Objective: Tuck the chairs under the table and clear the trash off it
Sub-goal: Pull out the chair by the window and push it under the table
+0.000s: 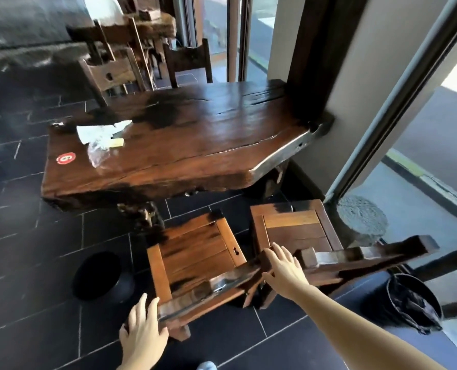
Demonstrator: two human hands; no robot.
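A thick dark wooden slab table [208, 140] fills the middle of the head view. On its left end lie white crumpled paper [99, 130], a clear plastic wrapper [98, 153] and a small pale packet [116, 142]. Two wooden chairs stand on the near side, pulled out from the table: the left chair [195, 252] and the right chair [294, 228]. My left hand [142, 332] grips the left end of the left chair's backrest. My right hand [283, 268] rests on the backrest's right end, fingers spread over it.
A black round bin [99, 276] sits on the dark tiled floor at the left, and a black bin with a liner [408, 303] at the right. Two more chairs [187, 60] stand beyond the table. A wall pillar and glass panes [422, 129] close the right side.
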